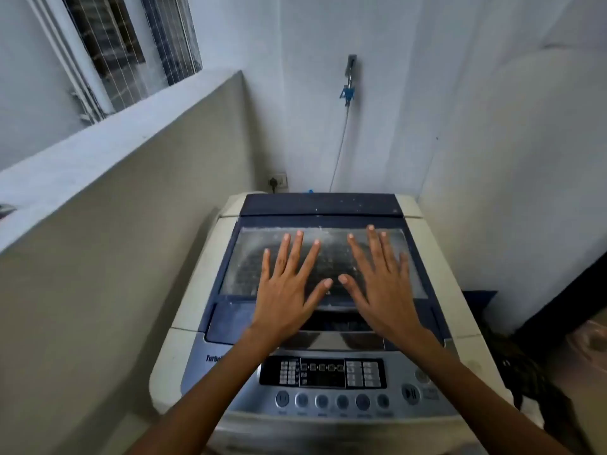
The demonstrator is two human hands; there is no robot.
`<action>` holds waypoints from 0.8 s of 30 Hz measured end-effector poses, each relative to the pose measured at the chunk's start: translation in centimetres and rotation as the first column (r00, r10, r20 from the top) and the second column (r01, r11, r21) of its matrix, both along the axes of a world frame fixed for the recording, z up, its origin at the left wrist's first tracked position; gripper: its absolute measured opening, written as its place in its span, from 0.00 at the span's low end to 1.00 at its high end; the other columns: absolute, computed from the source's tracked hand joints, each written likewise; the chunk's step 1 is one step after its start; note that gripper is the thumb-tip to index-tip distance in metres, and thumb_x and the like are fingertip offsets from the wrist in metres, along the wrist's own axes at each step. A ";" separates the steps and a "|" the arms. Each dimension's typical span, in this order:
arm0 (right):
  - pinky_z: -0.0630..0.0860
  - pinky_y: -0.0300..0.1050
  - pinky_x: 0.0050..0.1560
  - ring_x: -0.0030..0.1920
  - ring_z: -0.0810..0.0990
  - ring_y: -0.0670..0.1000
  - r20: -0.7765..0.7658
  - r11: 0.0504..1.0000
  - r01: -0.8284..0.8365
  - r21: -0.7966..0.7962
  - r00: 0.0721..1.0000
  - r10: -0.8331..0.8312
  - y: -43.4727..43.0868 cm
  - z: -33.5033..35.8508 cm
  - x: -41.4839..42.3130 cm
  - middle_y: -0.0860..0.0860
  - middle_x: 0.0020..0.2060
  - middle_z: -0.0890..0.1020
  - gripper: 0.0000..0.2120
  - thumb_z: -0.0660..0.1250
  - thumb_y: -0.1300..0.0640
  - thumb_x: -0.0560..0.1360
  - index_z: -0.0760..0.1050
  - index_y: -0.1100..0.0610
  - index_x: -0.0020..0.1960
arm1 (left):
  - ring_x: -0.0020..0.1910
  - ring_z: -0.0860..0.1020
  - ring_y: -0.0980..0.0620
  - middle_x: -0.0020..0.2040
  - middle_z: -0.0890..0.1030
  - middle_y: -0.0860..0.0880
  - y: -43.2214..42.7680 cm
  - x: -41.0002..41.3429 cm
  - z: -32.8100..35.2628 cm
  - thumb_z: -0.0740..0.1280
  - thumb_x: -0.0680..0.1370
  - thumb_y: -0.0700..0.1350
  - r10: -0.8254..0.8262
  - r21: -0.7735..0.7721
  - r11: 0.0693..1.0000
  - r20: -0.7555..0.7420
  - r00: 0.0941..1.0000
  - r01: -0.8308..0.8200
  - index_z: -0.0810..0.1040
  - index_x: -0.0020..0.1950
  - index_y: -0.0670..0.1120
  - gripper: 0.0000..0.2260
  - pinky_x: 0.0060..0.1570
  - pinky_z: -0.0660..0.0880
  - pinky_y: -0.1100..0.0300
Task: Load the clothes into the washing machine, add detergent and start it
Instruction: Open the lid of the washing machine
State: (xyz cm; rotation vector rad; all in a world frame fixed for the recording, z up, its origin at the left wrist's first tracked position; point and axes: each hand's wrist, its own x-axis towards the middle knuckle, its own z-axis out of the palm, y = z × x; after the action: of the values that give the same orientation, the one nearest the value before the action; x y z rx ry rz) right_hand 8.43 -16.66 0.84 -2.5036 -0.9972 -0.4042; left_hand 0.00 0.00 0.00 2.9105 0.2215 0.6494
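Note:
A cream top-loading washing machine (193, 290) stands in a corner, its dark blue lid (322, 205) closed, with a dusty glass window. My left hand (285, 287) and my right hand (381, 284) hover flat over the lid window, fingers spread, holding nothing. The control panel (323, 376) with a row of round buttons and a play/pause button (410, 393) faces me at the front. A dark pile of cloth (525, 389) lies to the machine's right, partly hidden. No detergent is in view.
A low grey wall (131, 198) runs along the left, with a barred window (131, 44) above it. A tap with a hose (349, 80) hangs on the back wall, a socket (279, 182) below. A white wall closes the right side.

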 end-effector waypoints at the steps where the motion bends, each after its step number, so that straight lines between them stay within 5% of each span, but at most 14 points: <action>1: 0.43 0.64 0.71 0.75 0.38 0.50 -0.033 1.000 0.008 -0.024 0.999 -0.008 -0.2 -0.4 -0.5 0.51 0.76 0.43 0.31 0.40 0.33 0.76 0.42 0.44 0.75 | 0.76 0.38 0.50 0.77 0.43 0.48 -0.2 -0.5 -0.5 0.42 0.78 0.66 0.010 -0.011 1.000 -0.031 0.999 -0.010 0.43 0.77 0.55 0.30 0.72 0.36 0.47; 7: 0.38 0.59 0.72 0.74 0.39 0.45 -0.113 0.998 -0.026 -0.056 0.993 0.019 -1.8 -4.5 -3.7 0.49 0.75 0.45 0.31 0.37 0.32 0.75 0.44 0.44 0.75 | 0.74 0.34 0.54 0.76 0.36 0.52 -1.8 -3.2 -3.8 0.39 0.76 0.68 -0.034 -0.092 0.996 -0.151 0.988 0.020 0.35 0.74 0.59 0.30 0.71 0.32 0.52; 10: 0.43 0.54 0.73 0.74 0.54 0.48 -0.122 0.997 -0.062 -0.049 0.991 0.055 -2.2 -5.4 -5.1 0.52 0.74 0.60 0.30 0.41 0.37 0.77 0.57 0.50 0.74 | 0.74 0.34 0.55 0.77 0.38 0.52 -2.5 -4.4 -4.3 0.39 0.76 0.67 -0.112 -0.129 0.988 -0.179 0.977 0.089 0.38 0.75 0.57 0.30 0.71 0.33 0.54; 14: 0.61 0.51 0.69 0.56 0.75 0.52 -0.096 0.994 -0.106 0.031 0.989 0.108 -2.3 -6.0 -6.1 0.51 0.53 0.79 0.18 0.54 0.47 0.78 0.73 0.55 0.61 | 0.76 0.41 0.52 0.78 0.49 0.48 -2.8 -5.6 -5.2 0.47 0.80 0.62 -0.192 -0.133 0.976 -0.143 0.971 0.174 0.50 0.77 0.52 0.28 0.73 0.40 0.56; 19: 0.69 0.49 0.61 0.47 0.78 0.53 -0.148 0.994 -0.111 0.011 0.983 0.112 -1.9 -6.1 -6.4 0.52 0.46 0.80 0.18 0.54 0.48 0.78 0.76 0.58 0.56 | 0.70 0.65 0.48 0.65 0.73 0.45 -2.7 -6.1 -5.7 0.52 0.81 0.57 -0.214 -0.144 0.969 -0.097 0.972 0.199 0.69 0.69 0.44 0.24 0.71 0.59 0.53; 21: 0.70 0.47 0.57 0.46 0.78 0.53 -0.168 0.993 -0.117 -0.019 0.979 0.112 -1.9 -6.0 -6.4 0.52 0.46 0.80 0.19 0.53 0.47 0.78 0.76 0.58 0.56 | 0.59 0.72 0.49 0.57 0.76 0.46 -2.8 -6.1 -5.4 0.54 0.81 0.56 -0.206 -0.137 0.971 -0.074 0.976 0.195 0.73 0.65 0.43 0.22 0.63 0.67 0.55; 24: 0.70 0.46 0.50 0.45 0.77 0.52 -0.181 0.992 -0.115 -0.043 0.978 0.105 -1.7 -5.8 -6.4 0.51 0.45 0.81 0.20 0.52 0.46 0.77 0.76 0.58 0.56 | 0.48 0.73 0.51 0.50 0.77 0.48 -2.9 -6.0 -5.2 0.53 0.80 0.56 -0.182 -0.112 0.979 -0.095 0.979 0.172 0.74 0.63 0.44 0.21 0.51 0.67 0.60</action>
State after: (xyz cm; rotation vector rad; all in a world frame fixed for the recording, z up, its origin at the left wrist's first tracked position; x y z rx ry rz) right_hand 2.03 -18.37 -4.96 -2.4653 -1.0800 -0.1182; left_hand -5.97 -2.89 -5.24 2.8250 0.0059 0.4436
